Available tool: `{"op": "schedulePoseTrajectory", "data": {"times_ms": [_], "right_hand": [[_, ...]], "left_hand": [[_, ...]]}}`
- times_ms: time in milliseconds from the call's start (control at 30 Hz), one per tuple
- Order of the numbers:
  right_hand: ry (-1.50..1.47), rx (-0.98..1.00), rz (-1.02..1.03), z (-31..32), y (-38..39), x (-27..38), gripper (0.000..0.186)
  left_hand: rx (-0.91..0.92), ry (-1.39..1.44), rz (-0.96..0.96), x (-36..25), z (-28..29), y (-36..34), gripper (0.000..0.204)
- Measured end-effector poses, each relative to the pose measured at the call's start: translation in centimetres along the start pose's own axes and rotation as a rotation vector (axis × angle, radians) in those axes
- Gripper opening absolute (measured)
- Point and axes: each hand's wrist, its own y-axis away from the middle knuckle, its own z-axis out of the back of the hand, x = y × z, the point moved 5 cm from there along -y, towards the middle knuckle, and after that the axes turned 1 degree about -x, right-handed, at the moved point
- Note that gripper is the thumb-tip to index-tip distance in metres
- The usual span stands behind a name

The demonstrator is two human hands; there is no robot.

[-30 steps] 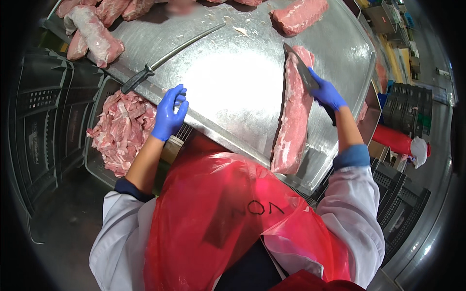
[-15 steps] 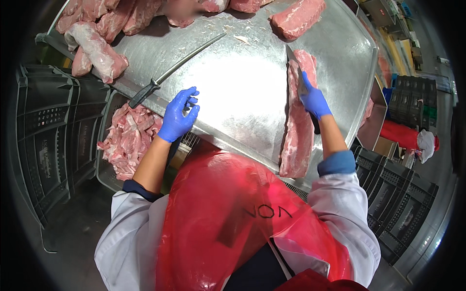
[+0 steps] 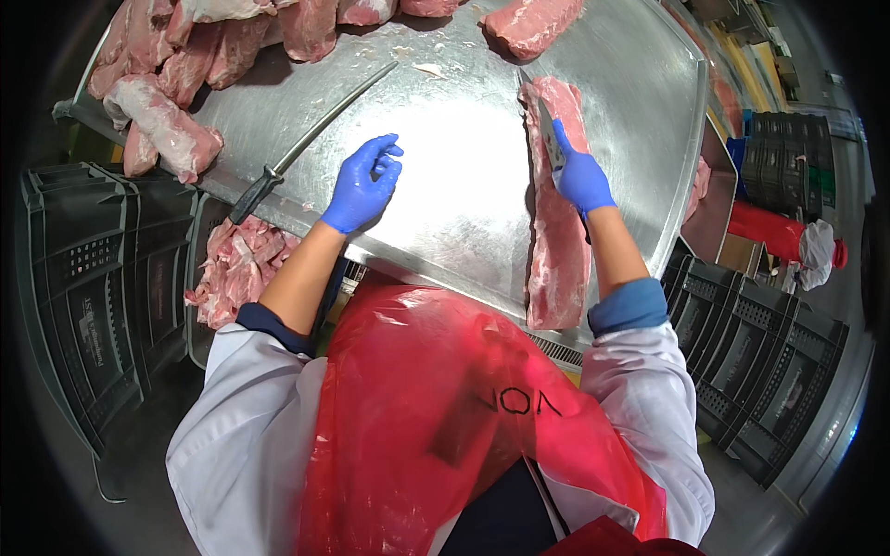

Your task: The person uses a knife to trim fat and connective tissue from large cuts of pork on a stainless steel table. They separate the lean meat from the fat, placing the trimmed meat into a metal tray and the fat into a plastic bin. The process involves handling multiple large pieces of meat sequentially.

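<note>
My right hand in a blue glove grips a knife, its blade lying lengthwise along the upper part of a long pink meat loin on the steel work table. My left hand, also blue-gloved, hovers over the table's near side, fingers loosely curled and apart, holding nothing. A sharpening steel with a black handle lies to its left, angled across the table's edge.
Several meat pieces pile at back left; another loin lies at back. Trimmings fill a crate below left. Dark crates stand left and right. Something red and white, possibly a person, shows far right.
My right hand and knife have shifted left onto the loin, the blade turning more lengthwise. My left hand has moved inward over the table, away from its edge. The view has shifted slightly.
</note>
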Motion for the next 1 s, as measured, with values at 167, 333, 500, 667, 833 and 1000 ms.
{"op": "schedulePoseTrajectory", "data": {"times_ms": [167, 333, 500, 667, 833, 1000], "right_hand": [[0.068, 0.264, -0.218, 1.5, 7.8, 2.4, 0.082], [0.034, 0.074, -0.187, 0.1, 3.4, 4.5, 0.073], [-0.110, 0.153, -0.100, -3.0, 15.8, 3.1, 0.078], [-0.205, 0.222, -0.262, 3.8, 26.7, 3.2, 0.088], [-0.340, -0.128, -0.306, 7.3, 23.7, -0.4, 0.089], [-0.339, -0.348, -0.233, 4.1, 17.8, -0.7, 0.086]], "left_hand": [[-0.025, -0.009, -0.034, 0.6, -0.4, 0.1, 0.040], [0.036, 0.097, 0.049, 1.3, -3.2, 0.0, 0.039], [0.039, 0.050, 0.044, 1.0, -3.3, -0.7, 0.040], [0.040, -0.039, 0.090, 0.9, -11.6, -3.8, 0.046], [0.091, -0.048, 0.432, 2.2, -23.0, -9.9, 0.060], [0.174, -0.227, 0.438, 3.9, -23.3, -11.5, 0.026]]}}
